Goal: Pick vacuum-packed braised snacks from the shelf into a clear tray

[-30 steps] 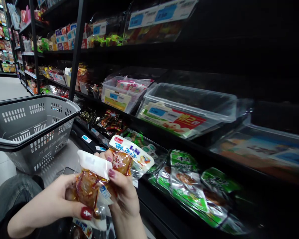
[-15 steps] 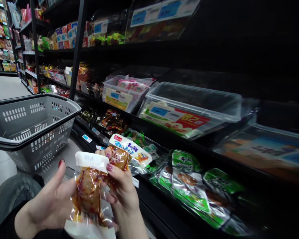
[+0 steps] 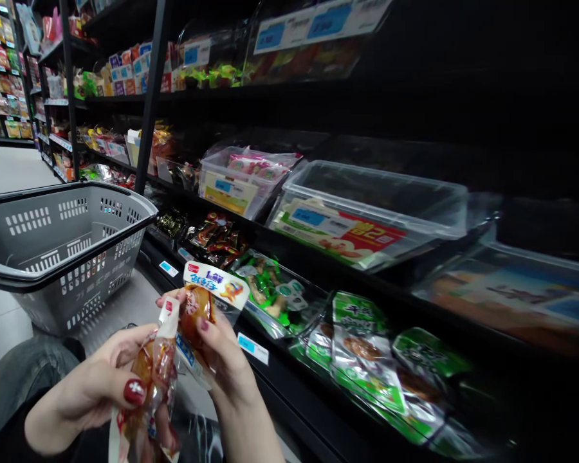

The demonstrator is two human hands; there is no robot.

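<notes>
My left hand (image 3: 94, 386) is closed around a clear snack packet (image 3: 161, 360) with glossy brown food inside and white strips at its ends; the packet is turned partly edge-on. Close beside it, my right hand (image 3: 229, 354) grips a second snack packet (image 3: 196, 315), also brown-filled, whose white header with red and blue print points up and away. The two packets nearly touch, and the right fingers are partly hidden behind them. Just beyond the right hand lies a tray of green-wrapped snacks (image 3: 266, 289) on the lowest shelf.
A grey shopping basket (image 3: 72, 299) with a black rim stands on the floor at the left. Green and silver packets (image 3: 367, 360) fill a tray to the right. Clear plastic bins (image 3: 376, 193) sit one shelf up. A black upright post (image 3: 149, 96) rises between shelf sections.
My left hand, open beside the packets before, now grips one of them and has turned it partly edge-on. The right hand's packet has shifted left, uncovering the green-wrapped snacks and a price tag.
</notes>
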